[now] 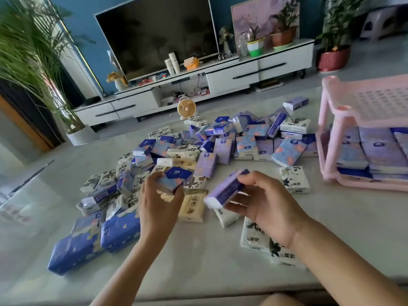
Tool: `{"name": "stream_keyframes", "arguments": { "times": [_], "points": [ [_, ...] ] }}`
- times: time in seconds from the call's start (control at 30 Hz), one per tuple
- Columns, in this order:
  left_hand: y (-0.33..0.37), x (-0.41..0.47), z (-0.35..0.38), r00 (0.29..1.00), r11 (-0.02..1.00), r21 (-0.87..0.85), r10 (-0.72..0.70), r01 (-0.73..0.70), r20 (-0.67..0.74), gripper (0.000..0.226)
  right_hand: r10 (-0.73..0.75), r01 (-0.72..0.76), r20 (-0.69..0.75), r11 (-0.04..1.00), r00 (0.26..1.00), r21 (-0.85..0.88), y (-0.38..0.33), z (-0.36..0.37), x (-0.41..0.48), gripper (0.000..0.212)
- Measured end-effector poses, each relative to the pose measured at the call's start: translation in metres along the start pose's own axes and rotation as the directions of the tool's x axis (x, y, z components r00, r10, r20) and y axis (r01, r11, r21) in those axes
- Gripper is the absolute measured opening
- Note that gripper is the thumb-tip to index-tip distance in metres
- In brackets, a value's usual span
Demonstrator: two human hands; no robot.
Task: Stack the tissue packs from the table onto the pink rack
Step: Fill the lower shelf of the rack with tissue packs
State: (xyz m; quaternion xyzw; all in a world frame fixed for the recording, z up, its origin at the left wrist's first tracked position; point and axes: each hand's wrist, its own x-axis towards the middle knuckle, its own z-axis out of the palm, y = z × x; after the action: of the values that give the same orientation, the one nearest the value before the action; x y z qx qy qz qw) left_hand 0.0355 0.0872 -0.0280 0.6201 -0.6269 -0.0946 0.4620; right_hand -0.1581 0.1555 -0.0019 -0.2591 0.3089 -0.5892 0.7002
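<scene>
While the table [209, 257] bears a heap of tissue packs [220, 146] beside the part-filled pink rack [330, 151], the left hand [156, 208] grips a blue-topped pack [174, 180] and the right hand [269, 208] a purple pack [225, 188]; likely light, soft and slick, best pinched across the long edges.

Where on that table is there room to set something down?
Bare table runs along the near edge, this side of the big blue packs; also left of the pile, and this side of the pink rack, whose top shelf is bare. The middle is crowded.

dark television [159, 34] on white cabinet [260, 69], potted plants, small orange fan [186, 108]
</scene>
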Motion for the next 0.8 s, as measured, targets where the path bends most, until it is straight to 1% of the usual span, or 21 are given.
{"name": "stream_keyframes", "arguments": {
  "times": [0.03, 0.1, 0.13, 0.2, 0.27, 0.33, 0.37, 0.4, 0.47, 0.5, 0.57, 0.6, 0.67, 0.73, 0.8],
  "points": [
    [0.009, -0.012, 0.0, 0.999, 0.999, -0.033, 0.036, -0.036, -0.014, 0.048, 0.016, -0.013, -0.036, 0.996, 0.999, 0.091, -0.008, -0.007, -0.004, 0.025],
    [0.031, -0.035, 0.0, 0.993, 0.988, -0.107, 0.112, -0.114, -0.02, 0.05, 0.051, -0.033, -0.109, 0.985, 0.993, 0.168, -0.024, -0.019, -0.013, 0.026],
    [0.043, -0.047, 0.001, 0.985, 0.974, -0.147, 0.174, -0.173, -0.007, 0.052, 0.06, -0.033, -0.139, 0.982, 0.988, 0.188, -0.031, -0.025, -0.017, 0.03],
    [0.065, -0.067, 0.008, 0.937, 0.922, -0.192, 0.348, -0.336, 0.03, 0.049, 0.048, -0.004, -0.186, 0.973, 0.981, 0.23, -0.046, -0.037, -0.028, 0.035],
    [0.086, -0.084, 0.022, 0.885, 0.866, -0.235, 0.463, -0.441, 0.047, 0.046, 0.001, 0.053, -0.221, 0.969, 0.975, 0.241, -0.065, -0.048, -0.041, 0.033],
    [0.108, -0.099, 0.039, 0.852, 0.819, -0.307, 0.521, -0.484, 0.047, 0.045, -0.069, 0.129, -0.275, 0.97, 0.959, 0.206, -0.084, -0.061, -0.055, 0.032],
    [0.118, -0.106, 0.048, 0.843, 0.801, -0.342, 0.536, -0.492, 0.044, 0.045, -0.102, 0.162, -0.324, 0.973, 0.941, 0.166, -0.094, -0.068, -0.062, 0.03],
    [0.129, -0.113, 0.057, 0.836, 0.788, -0.373, 0.546, -0.49, 0.053, 0.045, -0.134, 0.185, -0.395, 0.978, 0.909, 0.093, -0.102, -0.075, -0.069, 0.027],
    [0.15, -0.125, 0.077, 0.832, 0.78, -0.415, 0.548, -0.469, 0.09, 0.044, -0.214, 0.188, -0.543, 0.977, 0.812, -0.103, -0.116, -0.093, -0.081, 0.02],
    [0.161, -0.13, 0.086, 0.831, 0.783, -0.429, 0.543, -0.45, 0.12, 0.043, -0.263, 0.19, -0.592, 0.964, 0.762, -0.185, -0.122, -0.102, -0.085, 0.019],
    [0.182, -0.139, 0.108, 0.824, 0.79, -0.455, 0.536, -0.411, 0.186, 0.042, -0.349, 0.198, -0.669, 0.935, 0.656, -0.294, -0.132, -0.123, -0.088, 0.02],
    [0.19, -0.142, 0.119, 0.821, 0.79, -0.467, 0.534, -0.398, 0.203, 0.042, -0.381, 0.196, -0.698, 0.922, 0.606, -0.333, -0.135, -0.133, -0.089, 0.021],
    [0.207, -0.146, 0.141, 0.822, 0.79, -0.472, 0.53, -0.391, 0.208, 0.043, -0.429, 0.195, -0.73, 0.901, 0.532, -0.387, -0.141, -0.148, -0.088, 0.021],
    [0.221, -0.146, 0.161, 0.823, 0.794, -0.452, 0.533, -0.407, 0.195, 0.044, -0.453, 0.188, -0.75, 0.89, 0.481, -0.416, -0.145, -0.157, -0.085, 0.02],
    [0.234, -0.143, 0.177, 0.828, 0.817, -0.444, 0.505, -0.368, 0.243, 0.044, -0.461, 0.165, -0.763, 0.884, 0.454, -0.436, -0.15, -0.163, -0.08, 0.019]
  ]
}}
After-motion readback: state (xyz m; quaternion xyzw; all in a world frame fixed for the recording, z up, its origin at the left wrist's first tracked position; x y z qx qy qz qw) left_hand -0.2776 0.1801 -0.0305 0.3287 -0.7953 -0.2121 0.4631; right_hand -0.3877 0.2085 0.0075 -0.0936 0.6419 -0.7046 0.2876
